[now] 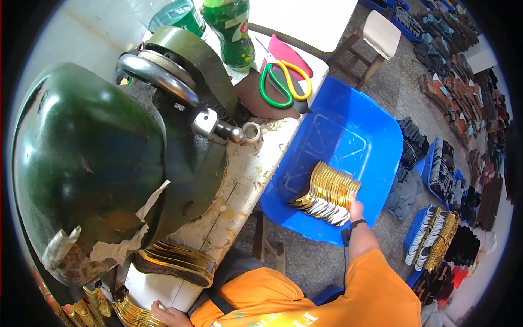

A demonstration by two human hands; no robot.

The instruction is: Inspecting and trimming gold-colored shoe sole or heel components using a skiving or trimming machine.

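Note:
My right hand reaches down into a blue plastic tub and holds a fanned stack of gold insoles with pale undersides, low in the tub. My left hand rests at the bottom edge, fingers on a stack of gold pieces. Another pile of gold insoles lies on the white worktable, just above the left hand. A large dark green press machine fills the left side.
Green and yellow scissors lie on pink and brown sheets at the table's far end, beside two green bottles. A stool stands beyond the tub. Blue crates and rows of shoe parts cover the floor at right.

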